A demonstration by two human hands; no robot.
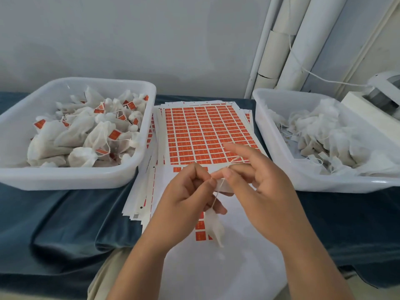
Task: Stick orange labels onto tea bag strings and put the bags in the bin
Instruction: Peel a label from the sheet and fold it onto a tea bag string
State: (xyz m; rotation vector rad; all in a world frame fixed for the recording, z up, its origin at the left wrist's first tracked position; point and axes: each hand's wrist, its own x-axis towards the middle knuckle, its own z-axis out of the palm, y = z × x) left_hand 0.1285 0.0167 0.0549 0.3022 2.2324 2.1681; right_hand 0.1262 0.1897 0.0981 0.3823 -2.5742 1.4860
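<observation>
Two hands meet over the label sheet (201, 131): the left hand (186, 191) pinches the string (215, 198), the tea bag (214, 226) dangling beneath; the right hand (259, 182) nips the same string, other fingers fanned out.

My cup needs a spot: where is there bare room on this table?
Widest: the blue cloth in front of the left bin, left of the label sheets. A second strip before the right bin. Crowded: sheets fill the gap between bins, and left hand and right hand hold a tea bag there.
</observation>
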